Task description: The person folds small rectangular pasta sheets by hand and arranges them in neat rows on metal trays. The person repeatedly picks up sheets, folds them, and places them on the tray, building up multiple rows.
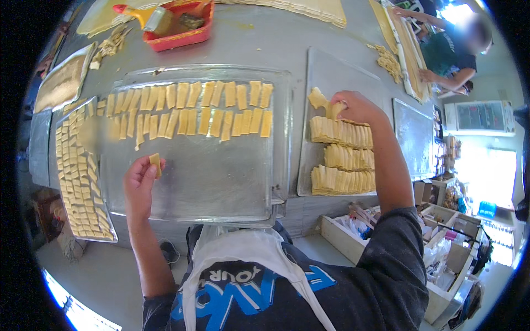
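My left hand [143, 178] pinches one dough strip [155, 164] between thumb and fingers, above the left part of a metal baking tray [215, 178]. Two rows of pale dough strips [182, 95] lie across the far half of that tray. To the right, my right hand [355, 106] has its fingers on a folded dough piece [336, 109] at the far end of a second tray [350, 68]. Just below it, stacked dough strips [341, 132] stand in several tight rows. My right forearm covers the right ends of those rows.
A red plastic tub [180, 41] with brushes stands at the far left. A tray of small dough pieces [80, 178] overhangs the left edge. Dough scraps [389, 63] lie at the far right, near a person [449, 53] working at a dough sheet [410, 53]. Wooden bins [447, 248] stand lower right.
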Available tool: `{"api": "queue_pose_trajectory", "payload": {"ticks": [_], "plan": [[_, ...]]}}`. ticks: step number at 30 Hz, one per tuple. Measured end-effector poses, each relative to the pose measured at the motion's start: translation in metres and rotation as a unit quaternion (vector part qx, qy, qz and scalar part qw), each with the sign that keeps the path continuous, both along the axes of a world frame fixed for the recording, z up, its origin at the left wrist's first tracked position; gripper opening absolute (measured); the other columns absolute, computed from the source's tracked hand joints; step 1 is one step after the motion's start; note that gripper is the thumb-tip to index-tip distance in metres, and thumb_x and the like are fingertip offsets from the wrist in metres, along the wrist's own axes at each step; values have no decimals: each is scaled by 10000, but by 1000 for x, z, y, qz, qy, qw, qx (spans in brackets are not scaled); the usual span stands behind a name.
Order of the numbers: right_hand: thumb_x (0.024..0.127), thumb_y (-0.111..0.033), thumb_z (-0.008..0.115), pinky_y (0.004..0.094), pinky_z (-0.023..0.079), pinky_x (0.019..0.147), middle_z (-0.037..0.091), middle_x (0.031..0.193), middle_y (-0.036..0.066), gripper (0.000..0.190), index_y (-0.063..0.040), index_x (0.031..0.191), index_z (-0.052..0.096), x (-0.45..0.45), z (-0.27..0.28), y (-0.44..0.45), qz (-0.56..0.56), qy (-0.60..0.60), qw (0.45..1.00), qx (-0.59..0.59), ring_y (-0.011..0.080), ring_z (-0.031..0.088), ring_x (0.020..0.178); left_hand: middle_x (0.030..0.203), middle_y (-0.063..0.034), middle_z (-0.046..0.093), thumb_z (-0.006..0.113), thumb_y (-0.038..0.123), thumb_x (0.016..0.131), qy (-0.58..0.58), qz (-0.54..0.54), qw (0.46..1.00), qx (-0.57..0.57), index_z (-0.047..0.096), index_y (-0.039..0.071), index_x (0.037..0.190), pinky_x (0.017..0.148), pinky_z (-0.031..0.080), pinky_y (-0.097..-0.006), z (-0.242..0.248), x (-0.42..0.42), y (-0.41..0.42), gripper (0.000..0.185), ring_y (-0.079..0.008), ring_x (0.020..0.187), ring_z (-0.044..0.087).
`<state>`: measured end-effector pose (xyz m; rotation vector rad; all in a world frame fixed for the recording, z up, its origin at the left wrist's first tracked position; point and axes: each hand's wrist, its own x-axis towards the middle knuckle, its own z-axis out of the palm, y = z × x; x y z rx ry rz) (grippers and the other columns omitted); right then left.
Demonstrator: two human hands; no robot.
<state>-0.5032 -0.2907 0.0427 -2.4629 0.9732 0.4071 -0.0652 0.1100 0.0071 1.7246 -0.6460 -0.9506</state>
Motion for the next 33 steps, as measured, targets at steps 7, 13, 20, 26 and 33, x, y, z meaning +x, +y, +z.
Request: {"api": "queue_pose_trajectory", "payload": {"ticks": [7,13,20,26,33], "plan": [[711,19,756,345,495,981,650,1136,88,499,-7,1191,626,59,33,42,-124,-216,966,-70,203,623,1080,981,-88,727,705,105,899,-268,109,954,76,711,19,1138,789,529,-293,-2,89,46,254,-137,867,657],[705,-10,822,347,526,941,687,1103,99,502,-28,1174,644,172,44,143,-82,-216,972,-34,225,659,1046,986,-104,735,770,148,834,-273,58,953,119,707,8,1077,762,549,-333,-2,146,33,288,-224,879,708],[738,-115,855,346,546,867,698,1052,116,452,-29,1137,662,321,30,267,-5,-321,941,105,222,690,975,1060,-109,719,770,231,862,-342,-19,939,-10,699,28,1108,796,535,-335,5,159,38,327,-226,955,690],[799,-58,802,325,546,824,697,1014,110,344,-16,1113,666,422,-14,340,-104,-426,873,213,195,682,905,1035,-48,681,642,214,1000,96,-159,978,-93,640,15,1178,800,520,-311,-11,149,55,268,-127,888,628],[834,-4,762,290,530,799,680,969,54,210,-8,1004,638,454,-40,364,-144,-532,796,250,130,649,886,1028,-50,659,610,149,1014,321,-20,940,-113,554,40,1248,783,533,-267,-21,169,70,264,-102,912,635]]}}
